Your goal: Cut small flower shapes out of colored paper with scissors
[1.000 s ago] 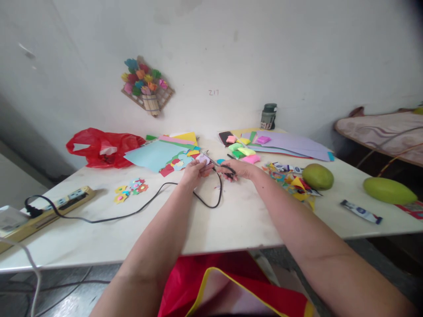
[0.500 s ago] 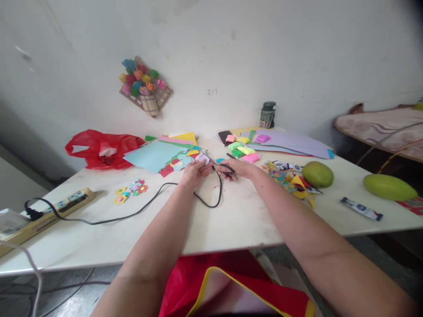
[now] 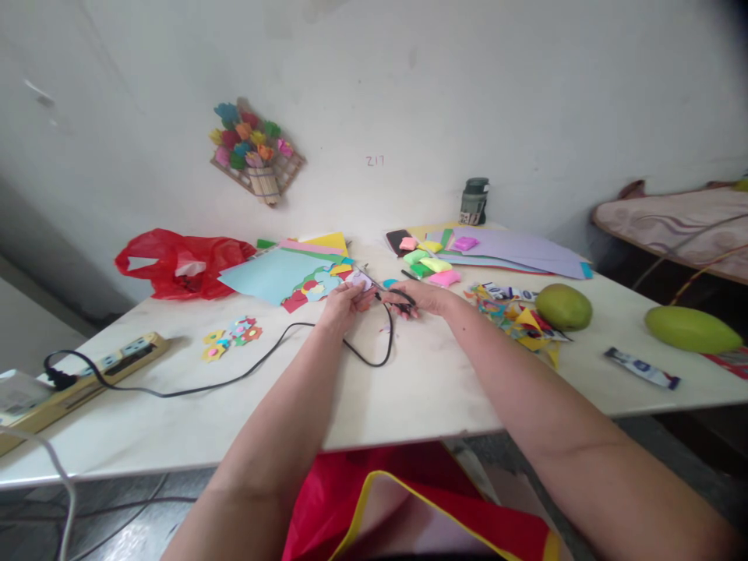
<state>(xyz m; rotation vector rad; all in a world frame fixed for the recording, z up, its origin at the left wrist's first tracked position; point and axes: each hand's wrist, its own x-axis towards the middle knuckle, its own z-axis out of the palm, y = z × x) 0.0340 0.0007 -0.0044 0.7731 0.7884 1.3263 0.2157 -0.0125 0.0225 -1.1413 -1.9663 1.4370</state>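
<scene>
My left hand is closed on a small piece of light purple paper near the middle of the table. Fingers of my right hand are wrapped round the black handles of a pair of scissors. The blades point left, right beside the purple paper; whether they are apart cannot be made out. Just beyond my left hand lie several colourful paper cut-outs, partly on a light blue sheet. A black cable runs across the table and passes under my left forearm.
Paper flowers and a power strip lie left, a red plastic bag behind. Clay packets, paper sheets and a bottle stand back right. Paper scraps, green fruits and a tube are at right.
Both hands stay almost in the same place, still on the purple paper and the scissors. The view has shifted very slightly.
</scene>
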